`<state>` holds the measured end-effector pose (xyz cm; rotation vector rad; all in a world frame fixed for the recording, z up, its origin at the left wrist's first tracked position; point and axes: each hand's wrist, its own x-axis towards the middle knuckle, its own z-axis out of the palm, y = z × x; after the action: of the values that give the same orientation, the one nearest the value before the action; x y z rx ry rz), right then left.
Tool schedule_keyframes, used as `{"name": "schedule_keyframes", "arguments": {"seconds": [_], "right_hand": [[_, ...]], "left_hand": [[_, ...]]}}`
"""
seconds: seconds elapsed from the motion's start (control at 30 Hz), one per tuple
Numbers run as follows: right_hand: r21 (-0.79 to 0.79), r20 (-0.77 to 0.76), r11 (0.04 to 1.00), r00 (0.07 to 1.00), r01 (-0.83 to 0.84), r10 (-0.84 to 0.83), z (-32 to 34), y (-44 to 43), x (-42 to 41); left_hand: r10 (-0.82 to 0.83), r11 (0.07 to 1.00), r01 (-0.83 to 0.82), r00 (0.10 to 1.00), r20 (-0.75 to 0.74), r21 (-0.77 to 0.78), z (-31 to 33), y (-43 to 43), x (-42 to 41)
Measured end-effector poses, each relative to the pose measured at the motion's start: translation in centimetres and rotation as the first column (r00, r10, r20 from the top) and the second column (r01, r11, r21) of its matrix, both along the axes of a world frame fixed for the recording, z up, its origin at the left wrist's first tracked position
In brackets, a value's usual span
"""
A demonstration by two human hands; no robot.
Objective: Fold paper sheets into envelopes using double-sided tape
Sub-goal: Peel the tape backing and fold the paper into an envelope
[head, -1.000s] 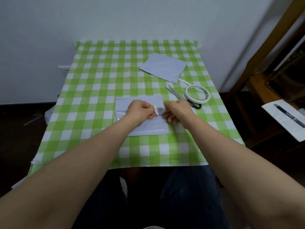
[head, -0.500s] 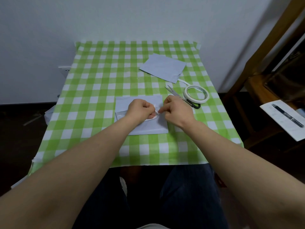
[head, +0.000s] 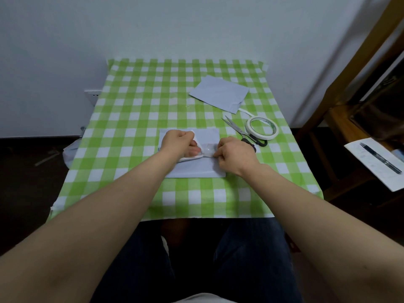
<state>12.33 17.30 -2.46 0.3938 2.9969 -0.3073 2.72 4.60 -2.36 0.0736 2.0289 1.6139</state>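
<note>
The person is sitting with dark trousers under the near edge of the table (head: 135, 110), which is wearing a green and white checked cloth. Both bare forearms are reaching forward over it. The hands are lying close to each other but are not touching.

The pale blue paper sheet (head: 196, 169) is lying flat on the near middle of the cloth, and both hands are working on top of it. The left hand (head: 178, 144) is curling its fingers round a white backing strip (head: 192, 158), which is bending under the hand. The right hand (head: 235, 155), at the right edge of the sheet, is pinching with curled fingers the end of a shiny tape strip (head: 208, 148) running between the two hands.

Just behind the right hand, scissors (head: 235, 126) are lying beside a tape roll (head: 265, 136). Farther back a second paper sheet (head: 219, 94) is resting on the cloth. Far to the right, off the table, a pen (head: 380, 158) is lying on a white page (head: 371, 169).
</note>
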Motion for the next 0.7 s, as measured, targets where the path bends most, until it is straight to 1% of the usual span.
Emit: {"name": "schedule_keyframes", "arguments": {"seconds": [0.07, 0.17, 0.33, 0.43, 0.57, 0.63, 0.7], "right_hand": [[0.044, 0.038, 0.999, 0.999, -0.003, 0.001, -0.1, -0.3, -0.3], [0.121, 0.078, 0.993, 0.997, -0.012, 0.003, 0.6, -1.1, -0.4], [0.208, 0.147, 0.978, 0.989, -0.032, 0.001, 2.6, -2.7, -0.2], [0.230, 0.187, 0.973, 0.982, -0.022, -0.022, 3.3, -3.6, -0.2], [0.272, 0.223, 0.962, 0.974, -0.021, -0.042, 3.5, -4.4, -0.2], [0.281, 0.237, 0.960, 0.970, -0.016, -0.054, 3.4, -4.8, -0.3], [0.287, 0.246, 0.958, 0.967, -0.013, -0.060, 3.4, -5.0, -0.3]], "left_hand": [[0.055, 0.998, -0.056, 0.998, 0.038, 0.037, 0.4, -0.6, -0.2], [0.142, 0.979, -0.164, 0.975, 0.173, 0.123, 1.2, -1.4, -0.1], [0.276, 0.912, -0.351, 0.908, 0.316, 0.212, 1.5, -3.2, -0.4], [0.359, 0.868, -0.446, 0.868, 0.343, 0.219, 1.7, -4.5, -0.8], [0.473, 0.818, -0.547, 0.815, 0.334, 0.176, 1.7, -6.2, -1.5], [0.549, 0.758, -0.628, 0.761, 0.345, 0.179, 1.8, -7.0, -1.8], [0.599, 0.686, -0.699, 0.701, 0.388, 0.203, 2.1, -7.8, -1.9]]}}
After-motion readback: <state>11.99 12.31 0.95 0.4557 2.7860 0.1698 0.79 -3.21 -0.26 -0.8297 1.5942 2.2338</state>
